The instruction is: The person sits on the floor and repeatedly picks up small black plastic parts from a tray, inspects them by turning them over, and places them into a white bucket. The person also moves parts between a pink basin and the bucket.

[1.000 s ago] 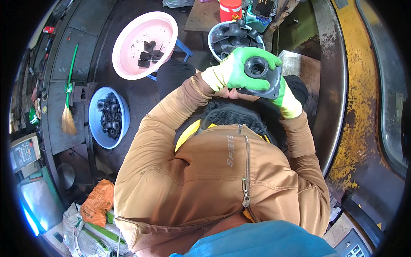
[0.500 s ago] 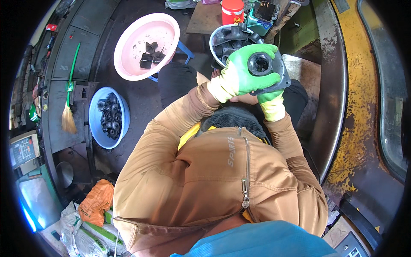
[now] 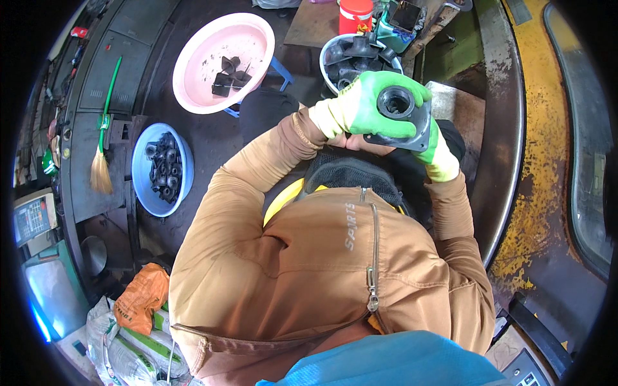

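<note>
A black part with a round hollow collar on a square flange is held up in front of my knees. My left hand, in a green glove with a pale yellow cuff, is closed around the collar, with fingers on both sides of the opening. At the flange's right edge is my right hand, gloved the same way. It grips the part from the side and below, its fingertips hidden behind the flange. Just beyond, a pale basin is heaped with black parts.
A pink basin on a blue stool holds a few black pieces. On the left floor, a blue tub contains several black parts. A red container stands at the back. Yellow-and-brown worn machinery borders my right side.
Both hands and the black part have shifted slightly right and down. My right hand has moved outward from under the flange to its right edge, and the part's tilt has changed.
</note>
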Tool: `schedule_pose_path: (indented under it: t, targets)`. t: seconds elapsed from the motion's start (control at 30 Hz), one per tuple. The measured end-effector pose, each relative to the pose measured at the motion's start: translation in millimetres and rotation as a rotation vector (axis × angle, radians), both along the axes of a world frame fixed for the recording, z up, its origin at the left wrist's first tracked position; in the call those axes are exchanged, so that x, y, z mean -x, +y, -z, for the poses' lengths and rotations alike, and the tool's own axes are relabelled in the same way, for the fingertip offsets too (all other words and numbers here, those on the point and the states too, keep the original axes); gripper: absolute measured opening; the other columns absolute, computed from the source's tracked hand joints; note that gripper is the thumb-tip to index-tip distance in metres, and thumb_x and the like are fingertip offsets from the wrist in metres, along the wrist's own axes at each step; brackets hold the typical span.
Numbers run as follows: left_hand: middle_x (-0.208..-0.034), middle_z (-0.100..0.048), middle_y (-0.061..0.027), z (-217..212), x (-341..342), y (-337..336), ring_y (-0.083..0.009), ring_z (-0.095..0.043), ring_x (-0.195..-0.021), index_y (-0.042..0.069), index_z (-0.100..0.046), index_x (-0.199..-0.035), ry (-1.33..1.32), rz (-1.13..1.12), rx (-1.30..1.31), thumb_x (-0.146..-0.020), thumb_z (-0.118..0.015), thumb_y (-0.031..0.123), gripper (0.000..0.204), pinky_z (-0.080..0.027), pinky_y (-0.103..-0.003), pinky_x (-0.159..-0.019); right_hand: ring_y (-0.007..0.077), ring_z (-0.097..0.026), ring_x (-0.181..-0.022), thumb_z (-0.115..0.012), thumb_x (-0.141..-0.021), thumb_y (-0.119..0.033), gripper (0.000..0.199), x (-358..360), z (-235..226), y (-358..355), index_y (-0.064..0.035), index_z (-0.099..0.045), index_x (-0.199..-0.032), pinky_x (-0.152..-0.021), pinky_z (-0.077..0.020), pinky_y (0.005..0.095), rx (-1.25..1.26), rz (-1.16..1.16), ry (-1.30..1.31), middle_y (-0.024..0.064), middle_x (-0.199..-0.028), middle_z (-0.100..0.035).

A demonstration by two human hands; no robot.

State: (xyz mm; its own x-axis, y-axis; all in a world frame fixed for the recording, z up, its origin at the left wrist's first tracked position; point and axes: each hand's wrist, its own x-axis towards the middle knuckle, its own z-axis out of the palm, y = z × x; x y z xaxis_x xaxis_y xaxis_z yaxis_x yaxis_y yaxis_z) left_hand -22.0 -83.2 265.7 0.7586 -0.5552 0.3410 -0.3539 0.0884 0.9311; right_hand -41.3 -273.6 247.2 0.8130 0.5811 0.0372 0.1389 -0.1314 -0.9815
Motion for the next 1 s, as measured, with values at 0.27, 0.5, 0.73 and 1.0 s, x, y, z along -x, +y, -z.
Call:
schedule_pose_path:
  t: [0.27, 0.5, 0.73, 1.0]
  targets:
    - [-0.119, -0.061, -0.0076, 3, -19, 6, -0.0269, -0.047, -0.124, 0.005, -0.063, -0.097, 0.021, 0.547, -0.053, -0.059, -0.076, 0.016, 0.042, -0.021, -0.042, -0.112, 0.0211, -0.052, -0.118, -0.060, -0.091, -0.022, 0.046, 1, 67, 10, -0.0075, -0.045, -0.133, -0.098, -0.0466, 0.0349, -0.547, 0.033, 0.699, 0.0100, -0.131, -0.051]
    - [-0.138, -0.044, -0.0174, -18, -16, 16, -0.0329, -0.042, -0.127, 0.004, -0.045, -0.135, -0.335, -0.250, -0.435, -0.059, -0.079, 0.018, 0.085, -0.035, -0.041, -0.105, 0.0248, -0.045, -0.123, -0.087, -0.050, -0.027, 0.103, -25, 38, 16, -0.0053, -0.036, -0.136, -0.106, -0.0346, 0.0374, -0.017, 0.264, -0.562, 0.0099, -0.132, -0.046]
    - [-0.113, -0.062, -0.0127, 17, 11, -25, -0.0278, -0.052, -0.119, 0.003, -0.060, -0.108, -0.220, -0.477, 0.095, -0.066, -0.078, 0.011, 0.046, -0.042, -0.039, -0.098, 0.0180, -0.050, -0.119, -0.062, -0.085, -0.028, 0.055, -6, 31, 41, -0.0084, -0.042, -0.133, -0.097, -0.0418, 0.0317, -0.349, 0.251, -0.017, 0.0052, -0.127, -0.051]
    - [-0.117, -0.059, -0.0140, -3, 7, -8, -0.0269, -0.054, -0.114, 0.004, -0.062, -0.106, -0.168, -0.239, 0.011, -0.067, -0.076, 0.012, 0.042, -0.042, -0.039, -0.097, 0.0155, -0.059, -0.104, -0.075, -0.073, -0.019, 0.053, 0, -7, 23, -0.0085, -0.054, -0.120, -0.086, -0.0492, 0.0309, 0.117, 0.156, -0.390, 0.0032, -0.113, -0.061]
